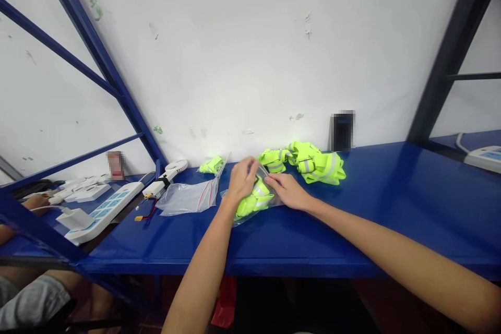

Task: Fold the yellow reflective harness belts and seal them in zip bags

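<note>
My left hand (241, 180) closes on the upper left of a clear plastic bag (239, 221), its fingers slightly blurred. With thumb and fingers, my right hand (290, 191) pinches the same bag near its upper right edge. Inside lies a folded neon-yellow reflective strap (255, 201) with silvery bands. Behind my hands, close to the wall, sits a loose heap of similar reflective straps (313, 163). A flat clear zip bag with a red line (190, 197) rests to the left, and beyond it is a small neon-yellow bundle (212, 165).
A white handheld fan (176, 167) and a yellow-plugged cable (139, 217) lie left on the blue table (391, 203). A white power strip (109, 211) is beside the blue frame post. A dark, pixelated object (342, 131) leans on the wall. Another person's hand (36, 202) shows far left.
</note>
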The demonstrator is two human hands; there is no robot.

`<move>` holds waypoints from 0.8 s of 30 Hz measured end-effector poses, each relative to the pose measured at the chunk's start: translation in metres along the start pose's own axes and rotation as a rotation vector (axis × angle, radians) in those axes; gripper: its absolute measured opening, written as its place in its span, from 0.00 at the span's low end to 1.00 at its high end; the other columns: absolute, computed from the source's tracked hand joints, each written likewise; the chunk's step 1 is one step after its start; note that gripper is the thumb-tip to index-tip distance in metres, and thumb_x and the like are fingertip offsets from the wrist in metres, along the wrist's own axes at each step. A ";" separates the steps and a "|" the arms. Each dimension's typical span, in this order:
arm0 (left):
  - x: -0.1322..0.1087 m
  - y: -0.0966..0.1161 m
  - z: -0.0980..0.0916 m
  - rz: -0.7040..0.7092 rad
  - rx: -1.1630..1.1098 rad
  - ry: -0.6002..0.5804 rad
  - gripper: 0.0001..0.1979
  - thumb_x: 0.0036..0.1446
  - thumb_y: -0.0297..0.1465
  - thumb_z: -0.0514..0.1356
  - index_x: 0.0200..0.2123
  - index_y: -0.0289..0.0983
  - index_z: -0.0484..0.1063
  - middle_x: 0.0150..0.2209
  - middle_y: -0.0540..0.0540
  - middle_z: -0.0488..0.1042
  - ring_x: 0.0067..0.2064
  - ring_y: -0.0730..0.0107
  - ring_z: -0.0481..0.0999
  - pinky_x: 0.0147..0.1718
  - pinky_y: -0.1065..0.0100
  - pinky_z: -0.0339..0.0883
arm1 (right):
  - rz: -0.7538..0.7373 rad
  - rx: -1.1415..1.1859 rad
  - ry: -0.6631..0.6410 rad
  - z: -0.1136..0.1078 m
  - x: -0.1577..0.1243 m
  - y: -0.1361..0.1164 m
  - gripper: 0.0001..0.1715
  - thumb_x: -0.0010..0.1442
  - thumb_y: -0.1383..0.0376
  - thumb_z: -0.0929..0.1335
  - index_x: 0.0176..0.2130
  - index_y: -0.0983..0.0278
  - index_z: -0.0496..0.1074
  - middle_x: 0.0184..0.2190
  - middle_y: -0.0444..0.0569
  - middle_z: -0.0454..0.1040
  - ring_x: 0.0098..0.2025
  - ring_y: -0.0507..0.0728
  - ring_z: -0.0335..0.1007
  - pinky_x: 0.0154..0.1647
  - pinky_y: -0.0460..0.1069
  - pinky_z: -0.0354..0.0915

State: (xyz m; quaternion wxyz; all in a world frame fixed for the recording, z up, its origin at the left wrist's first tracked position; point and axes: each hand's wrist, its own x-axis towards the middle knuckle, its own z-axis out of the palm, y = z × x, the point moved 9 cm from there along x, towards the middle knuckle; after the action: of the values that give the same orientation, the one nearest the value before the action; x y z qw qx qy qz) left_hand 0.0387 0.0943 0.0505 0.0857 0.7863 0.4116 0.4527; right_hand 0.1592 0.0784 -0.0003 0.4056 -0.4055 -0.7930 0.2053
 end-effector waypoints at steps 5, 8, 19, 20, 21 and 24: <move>-0.018 0.015 -0.079 0.134 0.188 0.585 0.14 0.64 0.34 0.44 0.41 0.37 0.67 0.41 0.40 0.71 0.45 0.61 0.70 0.47 0.62 0.61 | -0.001 -0.077 0.325 -0.038 0.045 -0.019 0.22 0.67 0.54 0.57 0.26 0.62 0.61 0.21 0.46 0.65 0.26 0.54 0.63 0.29 0.48 0.55; -0.013 0.010 -0.061 0.166 0.352 0.434 0.12 0.64 0.34 0.46 0.39 0.37 0.68 0.38 0.41 0.71 0.44 0.61 0.69 0.47 0.62 0.61 | 0.174 0.020 0.307 -0.040 0.093 -0.007 0.27 0.66 0.48 0.55 0.30 0.64 0.65 0.25 0.50 0.69 0.27 0.57 0.68 0.29 0.48 0.60; -0.020 -0.089 0.029 -0.217 0.628 -0.252 0.25 0.61 0.37 0.51 0.60 0.39 0.60 0.61 0.34 0.59 0.63 0.46 0.55 0.57 0.44 0.53 | 0.164 -0.691 -0.083 -0.027 0.126 0.019 0.31 0.62 0.55 0.61 0.60 0.66 0.63 0.60 0.63 0.63 0.60 0.71 0.59 0.56 0.61 0.58; -0.020 -0.088 0.031 -0.204 0.616 -0.251 0.25 0.61 0.37 0.51 0.61 0.40 0.60 0.61 0.34 0.59 0.63 0.46 0.55 0.57 0.44 0.52 | 0.190 -0.724 -0.106 -0.028 0.121 0.031 0.34 0.60 0.52 0.63 0.61 0.64 0.62 0.62 0.62 0.60 0.62 0.73 0.55 0.57 0.64 0.56; -0.020 -0.086 0.033 -0.183 0.597 -0.243 0.24 0.61 0.36 0.51 0.60 0.40 0.61 0.61 0.34 0.59 0.63 0.47 0.56 0.57 0.45 0.52 | 0.226 -0.731 -0.135 -0.027 0.115 0.044 0.37 0.59 0.49 0.63 0.62 0.62 0.61 0.64 0.61 0.57 0.64 0.74 0.52 0.57 0.65 0.55; -0.017 -0.072 0.041 -0.092 0.497 -0.233 0.21 0.61 0.35 0.52 0.56 0.40 0.65 0.56 0.37 0.65 0.58 0.51 0.62 0.55 0.51 0.58 | 0.196 -0.679 -0.315 -0.003 0.093 0.066 0.36 0.57 0.50 0.65 0.60 0.63 0.64 0.57 0.61 0.67 0.58 0.70 0.62 0.55 0.59 0.59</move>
State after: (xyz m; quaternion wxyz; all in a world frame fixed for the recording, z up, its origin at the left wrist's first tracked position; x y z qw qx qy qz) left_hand 0.0257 0.1384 -0.0202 -0.0425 0.8106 0.5324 0.2401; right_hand 0.1615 0.1924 0.0022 0.0999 -0.5540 -0.8260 0.0284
